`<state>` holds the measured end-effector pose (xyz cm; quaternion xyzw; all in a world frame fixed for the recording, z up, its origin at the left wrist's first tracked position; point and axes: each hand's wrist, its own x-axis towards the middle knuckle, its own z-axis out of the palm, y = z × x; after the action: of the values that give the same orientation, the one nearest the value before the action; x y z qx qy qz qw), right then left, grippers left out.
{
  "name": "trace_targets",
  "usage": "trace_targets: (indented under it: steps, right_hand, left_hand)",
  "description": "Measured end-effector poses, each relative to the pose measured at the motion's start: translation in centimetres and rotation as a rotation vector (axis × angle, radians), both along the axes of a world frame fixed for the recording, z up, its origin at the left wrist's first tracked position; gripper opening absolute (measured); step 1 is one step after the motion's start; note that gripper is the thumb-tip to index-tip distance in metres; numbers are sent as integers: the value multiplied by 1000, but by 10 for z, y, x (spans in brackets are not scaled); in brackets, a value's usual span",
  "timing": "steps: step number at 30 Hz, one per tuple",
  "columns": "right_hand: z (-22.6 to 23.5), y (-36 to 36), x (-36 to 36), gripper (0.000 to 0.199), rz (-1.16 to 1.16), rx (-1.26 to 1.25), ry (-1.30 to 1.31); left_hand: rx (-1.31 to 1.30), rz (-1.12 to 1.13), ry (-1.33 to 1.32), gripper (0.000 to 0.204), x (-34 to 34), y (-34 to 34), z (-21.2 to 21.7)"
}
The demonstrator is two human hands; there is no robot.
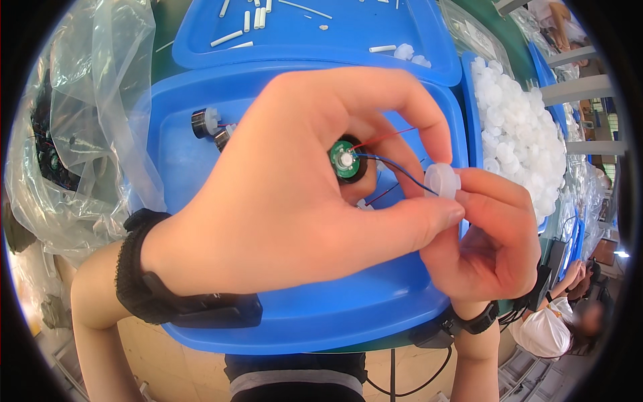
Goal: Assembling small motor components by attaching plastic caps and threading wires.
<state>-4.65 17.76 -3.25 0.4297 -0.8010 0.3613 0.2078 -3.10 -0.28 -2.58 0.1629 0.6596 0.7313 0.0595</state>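
Note:
My left hand [288, 181] is curled around a small round black part with a green circuit board [346, 159] on its face. A red wire and a dark blue wire run from the board toward my right hand [492, 234]. Between the fingertips of my right hand is a translucent white plastic cap [441, 181]; my left thumb and forefinger are close around it as well. The blue wire reaches the cap; whether it passes through, I cannot tell. Below my hands lies a blue tray [362, 295] holding black cylinders with white caps [201, 123], partly hidden by my left hand.
Behind is another blue tray [321, 47] with several short white tubes [259, 17] and a few white caps. A blue bin on the right is heaped with white caps [512, 134]. Clear plastic bags [100, 80] stand at the left. A person in white [546, 328] sits farther right.

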Motion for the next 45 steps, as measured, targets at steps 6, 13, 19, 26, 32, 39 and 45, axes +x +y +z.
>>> trace_targets:
  steps: [6, 13, 19, 26, 32, 39, 45]
  right_hand:
    - [-4, 5, -1, 17, 44, -30, -80]
    - [-1, 5, -1, 14, 68, -24, -196]
    - [-3, 7, -2, 12, 91, -41, -232]
    - [0, 2, -1, 14, 129, -173, -354]
    - [-2, 4, -3, 16, 151, -275, -446]
    - [-3, 0, -2, 26, 111, -316, -626]
    - [-1, 2, -4, 29, 154, -311, -793]
  left_hand:
    - [-158, 98, 133, 30, 0, 4, -8]
    - [-155, 69, 196, 29, 0, 3, -4]
    - [-201, 76, 310, 29, -2, 5, -9]
    - [98, 164, 417, 31, -1, 16, -25]
    - [5, 180, 310, 32, 2, 11, -18]
    - [-338, 158, 470, 36, 1, 5, -11]
    - [-397, 133, 493, 41, 2, 2, -11]
